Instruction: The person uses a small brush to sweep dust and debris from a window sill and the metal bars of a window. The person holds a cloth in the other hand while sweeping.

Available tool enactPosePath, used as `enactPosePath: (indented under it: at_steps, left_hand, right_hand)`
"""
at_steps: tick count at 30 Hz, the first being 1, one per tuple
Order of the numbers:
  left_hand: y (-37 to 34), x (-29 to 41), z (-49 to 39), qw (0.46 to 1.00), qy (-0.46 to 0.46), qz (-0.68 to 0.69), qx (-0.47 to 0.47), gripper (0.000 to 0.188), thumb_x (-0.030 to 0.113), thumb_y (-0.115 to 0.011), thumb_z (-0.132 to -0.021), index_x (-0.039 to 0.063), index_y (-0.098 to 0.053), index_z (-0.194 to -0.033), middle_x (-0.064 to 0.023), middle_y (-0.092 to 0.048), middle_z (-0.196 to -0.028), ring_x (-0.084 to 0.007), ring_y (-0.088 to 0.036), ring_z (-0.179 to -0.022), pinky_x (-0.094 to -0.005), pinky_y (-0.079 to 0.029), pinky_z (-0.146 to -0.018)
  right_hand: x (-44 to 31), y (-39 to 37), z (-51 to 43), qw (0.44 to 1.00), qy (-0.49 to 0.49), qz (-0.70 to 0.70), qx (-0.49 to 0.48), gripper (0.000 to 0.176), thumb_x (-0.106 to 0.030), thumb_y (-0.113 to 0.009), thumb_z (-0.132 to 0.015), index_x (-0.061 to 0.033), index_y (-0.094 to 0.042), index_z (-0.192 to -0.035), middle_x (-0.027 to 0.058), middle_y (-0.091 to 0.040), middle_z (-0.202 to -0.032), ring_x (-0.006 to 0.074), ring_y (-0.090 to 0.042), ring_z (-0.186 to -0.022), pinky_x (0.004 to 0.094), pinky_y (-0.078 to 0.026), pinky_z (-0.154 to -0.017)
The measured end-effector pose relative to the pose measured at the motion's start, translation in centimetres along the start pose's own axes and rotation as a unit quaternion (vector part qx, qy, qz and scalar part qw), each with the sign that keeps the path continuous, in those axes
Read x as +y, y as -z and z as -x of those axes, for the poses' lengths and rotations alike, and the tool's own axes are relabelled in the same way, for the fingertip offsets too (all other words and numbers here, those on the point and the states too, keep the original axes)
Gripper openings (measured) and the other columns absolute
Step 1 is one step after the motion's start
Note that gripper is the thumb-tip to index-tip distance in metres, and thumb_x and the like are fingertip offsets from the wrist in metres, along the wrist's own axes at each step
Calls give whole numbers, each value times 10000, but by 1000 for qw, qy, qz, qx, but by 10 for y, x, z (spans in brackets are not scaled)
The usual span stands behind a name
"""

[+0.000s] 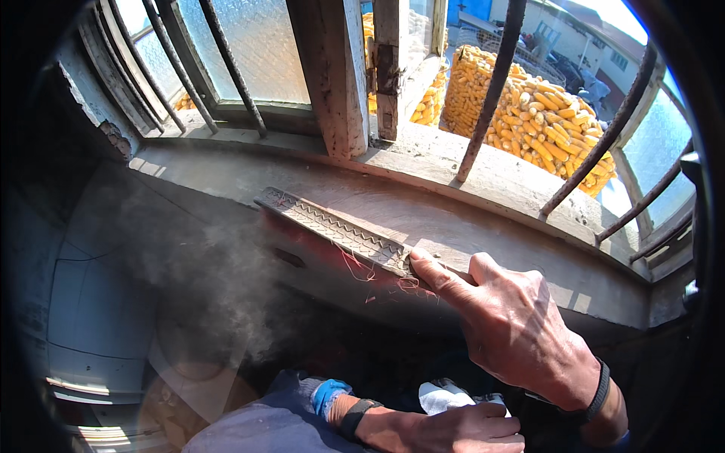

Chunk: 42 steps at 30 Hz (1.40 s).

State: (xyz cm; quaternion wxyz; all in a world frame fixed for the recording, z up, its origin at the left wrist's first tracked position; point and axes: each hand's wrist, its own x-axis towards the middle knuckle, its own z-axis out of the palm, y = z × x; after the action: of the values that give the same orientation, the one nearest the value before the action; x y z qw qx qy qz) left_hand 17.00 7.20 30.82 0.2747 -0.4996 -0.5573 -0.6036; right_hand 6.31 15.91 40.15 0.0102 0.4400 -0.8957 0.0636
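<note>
My right hand (518,328) grips the handle of a long hand brush (334,229), its index finger stretched along the handle. The brush lies across the front edge of a dusty window sill (238,161). Zigzag stitching or wire runs along its worn back. Red bristles hang below, and several loose red strands (362,272) dangle from its near side. At the bottom of the view is my left hand (476,430), fingers curled, beside a white cloth-like thing (439,398). Whether that hand holds it I cannot tell.
Metal bars (493,90) rise from the sill before wooden window frames (334,79). Outside stand heaps of corn cobs (544,119). A dust cloud (226,294) hangs left of the brush. Pale floor tiles (96,306) show at lower left.
</note>
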Motion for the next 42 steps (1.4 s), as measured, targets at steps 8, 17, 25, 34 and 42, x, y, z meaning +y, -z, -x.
enactPosePath:
  at_steps: [8, 17, 25, 34, 42]
  left_hand:
    - [14, -1, 5, 1000, 8, -25, 2, 187, 242, -725, -790, 147, -574, -734, -34, -555, -765, -227, -594, -654, -386, -471, -561]
    - [17, -1, 8, 999, -6, -29, -13, 232, 254, -743, -767, 126, -557, -718, -57, -557, -752, -233, -568, -587, -371, -423, -496]
    - [19, 1, 10, 1000, 14, -4, 14, 187, 240, -762, -734, 133, -609, -745, -46, -635, -808, -222, -617, -674, -376, -448, -532]
    - [19, 5, 16, 998, 22, -3, -53, 276, 303, -774, -664, 153, -544, -686, -26, -541, -724, -214, -544, -603, -383, -378, -524]
    - [17, 0, 25, 993, 79, 52, -68, 308, 332, -742, -862, 35, -680, -806, -153, -692, -779, -247, -681, -636, -346, -508, -539]
  right_hand:
    - [4, -16, -16, 999, -29, 16, -34, 818, 35, -646, -867, -175, -467, -1637, 179, -578, -897, 341, -654, -676, 462, -525, -556]
    - [0, -33, -57, 994, 16, 43, 94, 639, -22, -568, -962, -113, -505, -1591, 245, -617, -921, 363, -695, -681, 478, -557, -613]
    - [36, -12, 70, 983, -127, 125, 32, 806, 104, -666, -866, -186, -535, -1607, 145, -556, -849, 314, -611, -642, 467, -513, -571]
    - [8, 17, 195, 945, -293, 110, 99, 638, 128, -632, -937, -130, -633, -1521, 166, -516, -778, 279, -561, -631, 434, -429, -543]
    - [-32, 33, 330, 845, -504, 127, 126, 590, 110, -461, -1034, -75, -547, -1588, 169, -550, -859, 260, -538, -681, 426, -446, -623]
